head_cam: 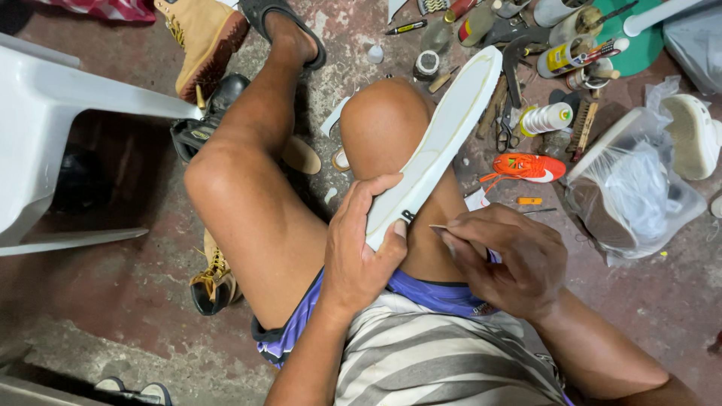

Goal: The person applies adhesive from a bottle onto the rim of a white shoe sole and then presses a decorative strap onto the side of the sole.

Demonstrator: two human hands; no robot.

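My left hand [361,252] grips the white shoe sole [440,146] against my knee [383,120]; my right hand [508,256] pinches a small blade [438,226] at its heel.

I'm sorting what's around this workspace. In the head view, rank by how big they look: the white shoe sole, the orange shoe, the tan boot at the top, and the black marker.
1. white shoe sole, though it is nearest the camera
2. tan boot, cut off by the frame
3. orange shoe
4. black marker

clear plastic bag [639,188] right, on floor | yellow-labelled can [565,56] top right | white thread spool [547,119] beside it
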